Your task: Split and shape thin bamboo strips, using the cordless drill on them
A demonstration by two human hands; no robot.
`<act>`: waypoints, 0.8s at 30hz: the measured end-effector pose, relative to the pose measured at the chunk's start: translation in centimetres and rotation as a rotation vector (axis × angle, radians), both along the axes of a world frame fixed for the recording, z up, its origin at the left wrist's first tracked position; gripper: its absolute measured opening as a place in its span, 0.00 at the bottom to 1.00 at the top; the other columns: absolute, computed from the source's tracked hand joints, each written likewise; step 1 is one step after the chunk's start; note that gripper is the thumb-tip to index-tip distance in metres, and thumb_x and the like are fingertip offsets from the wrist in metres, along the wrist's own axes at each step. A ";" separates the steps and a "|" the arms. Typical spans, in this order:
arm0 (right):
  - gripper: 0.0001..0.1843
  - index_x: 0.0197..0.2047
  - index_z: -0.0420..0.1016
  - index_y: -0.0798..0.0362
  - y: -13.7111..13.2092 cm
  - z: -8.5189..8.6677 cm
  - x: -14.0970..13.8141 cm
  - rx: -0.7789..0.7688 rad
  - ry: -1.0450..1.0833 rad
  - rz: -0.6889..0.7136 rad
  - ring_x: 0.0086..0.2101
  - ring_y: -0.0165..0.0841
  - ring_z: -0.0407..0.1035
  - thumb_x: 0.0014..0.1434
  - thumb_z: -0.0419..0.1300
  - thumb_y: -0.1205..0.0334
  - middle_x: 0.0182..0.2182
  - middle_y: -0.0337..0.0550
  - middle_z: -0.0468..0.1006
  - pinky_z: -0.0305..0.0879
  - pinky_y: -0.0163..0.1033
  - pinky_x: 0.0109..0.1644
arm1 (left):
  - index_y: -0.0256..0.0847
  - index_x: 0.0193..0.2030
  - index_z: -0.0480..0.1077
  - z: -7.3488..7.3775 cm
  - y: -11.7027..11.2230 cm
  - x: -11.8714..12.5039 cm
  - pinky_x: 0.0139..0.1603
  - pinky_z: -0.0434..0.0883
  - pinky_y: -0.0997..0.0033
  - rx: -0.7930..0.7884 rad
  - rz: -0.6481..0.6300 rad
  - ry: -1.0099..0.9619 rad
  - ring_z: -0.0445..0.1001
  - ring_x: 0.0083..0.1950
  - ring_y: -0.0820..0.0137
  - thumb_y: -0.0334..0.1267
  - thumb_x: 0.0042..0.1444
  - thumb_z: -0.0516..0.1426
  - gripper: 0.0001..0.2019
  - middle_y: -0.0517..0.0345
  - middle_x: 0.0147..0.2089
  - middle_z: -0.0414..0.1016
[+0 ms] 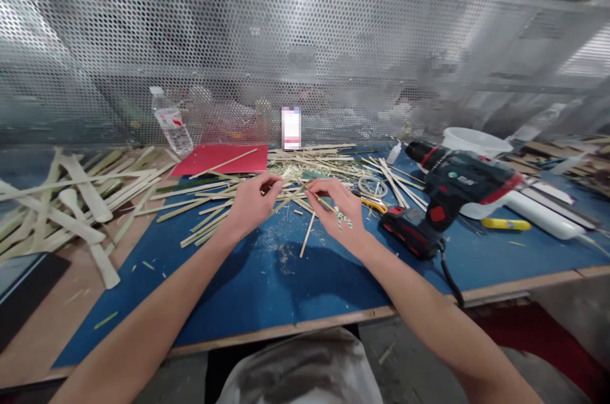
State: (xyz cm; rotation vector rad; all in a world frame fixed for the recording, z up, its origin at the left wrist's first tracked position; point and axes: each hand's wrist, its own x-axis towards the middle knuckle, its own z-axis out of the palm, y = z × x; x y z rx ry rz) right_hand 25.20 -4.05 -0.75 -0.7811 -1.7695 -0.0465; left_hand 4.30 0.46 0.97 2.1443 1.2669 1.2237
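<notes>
- Grey cloth of the person's shirt front (300, 372) occupies the bottom of the view, below the table edge; both forearms extend forward from it over the bench.
- Left hand (255, 204): thumb and fingers closed in a pinch on a thin bamboo strip (290, 199), held just above the work surface.
- Right hand (340, 213): thumb and fingers closed in a similar pinch near the other end of the strip, close to the left hand but not touching it. Whether this hand grips the same strip cannot be determined. A striped twisted cord (344, 220) lies at its fingers.
- Work surface: blue mat (286, 289) on a wooden bench. Loose bamboo strips (204, 220) and shavings (309, 166) lie under and beyond the hands; fine dust lies below them.
- Right of hands: yellow-handled scissors (372, 204), a wire coil (370, 187) and a black-and-red cordless drill (457, 191) lying on its side.
- Far right: white tube (538, 215), yellow tool (505, 223) and white plastic basin (471, 140).
- Left of hands: broad bamboo slats (81, 201) in a loose heap and a dark tablet (23, 289).
- Rear: red sheet (219, 159), plastic water bottle (171, 121) and a blurred upright label (290, 127), before a perforated metal panel (286, 29).
</notes>
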 end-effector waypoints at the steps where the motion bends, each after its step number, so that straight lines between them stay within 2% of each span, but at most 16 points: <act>1: 0.05 0.45 0.72 0.52 -0.1 0.0 -0.1 0.017 -0.004 0.004 0.47 0.28 0.75 0.66 0.60 0.69 0.45 0.43 0.79 0.76 0.37 0.52 | 0.40 0.41 0.79 0.0 -0.1 0.1 0.38 0.71 0.69 0.010 0.010 -0.007 0.76 0.34 0.69 0.41 0.65 0.57 0.10 0.56 0.36 0.83; 6: 0.04 0.42 0.73 0.53 -0.6 0.2 -0.6 0.076 -0.027 -0.021 0.47 0.28 0.77 0.64 0.61 0.70 0.44 0.43 0.80 0.76 0.37 0.52 | 0.40 0.42 0.79 0.0 -0.5 0.3 0.39 0.71 0.70 0.055 0.064 -0.042 0.76 0.33 0.70 0.40 0.65 0.58 0.09 0.57 0.36 0.82; 13: 0.07 0.42 0.72 0.53 -0.7 -0.4 -1.0 0.100 -0.066 0.033 0.46 0.26 0.77 0.62 0.62 0.72 0.44 0.42 0.80 0.75 0.34 0.50 | 0.41 0.41 0.79 0.1 -1.0 0.7 0.37 0.70 0.70 0.095 0.048 -0.053 0.76 0.33 0.71 0.40 0.65 0.58 0.09 0.58 0.35 0.82; 24: 0.06 0.40 0.70 0.52 -0.8 -0.6 -1.3 0.065 -0.042 -0.026 0.44 0.26 0.76 0.61 0.60 0.73 0.42 0.41 0.78 0.74 0.34 0.49 | 0.41 0.41 0.79 0.0 -1.3 1.0 0.38 0.73 0.70 0.094 0.063 -0.068 0.79 0.33 0.69 0.39 0.62 0.61 0.07 0.57 0.35 0.83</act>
